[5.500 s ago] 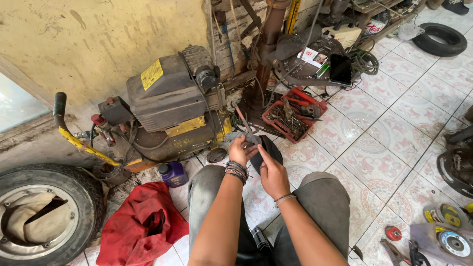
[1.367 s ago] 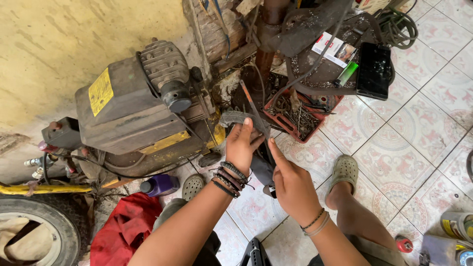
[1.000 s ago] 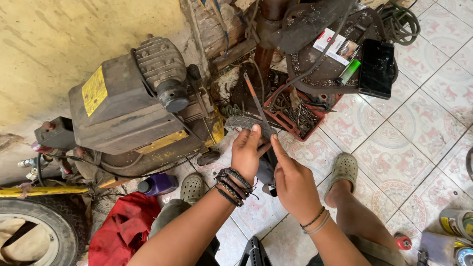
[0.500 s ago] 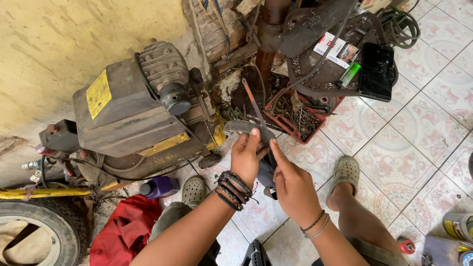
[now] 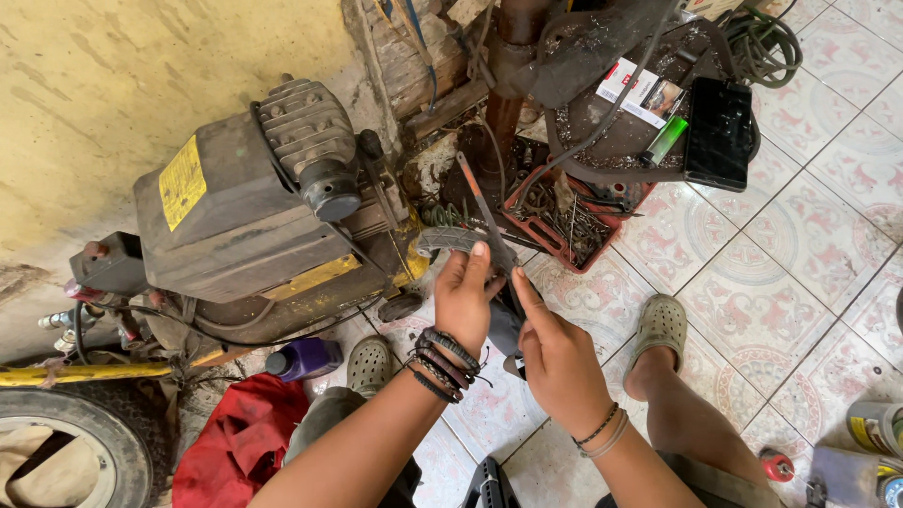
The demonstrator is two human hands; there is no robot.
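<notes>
Two hands meet over the tiled floor (image 5: 752, 282), just ahead of the person's knees. The left hand (image 5: 463, 303) is closed around a dark curved part (image 5: 451, 237), perhaps a toothed metal segment, though grime and the fingers hide much of it. The right hand (image 5: 555, 353) has its fingers wrapped around a dark object beneath, with the forefinger stretched up along a thin rusty strip (image 5: 482, 209). The curved part looks stiff, fairly heavy and greasy, so it likely wants a firm grip at its ends rather than on the slick arc. Beyond the hands sits a grey and yellow compressor (image 5: 245, 226) against the wall, with a red crate of scrap metal (image 5: 564, 221) to its right.
</notes>
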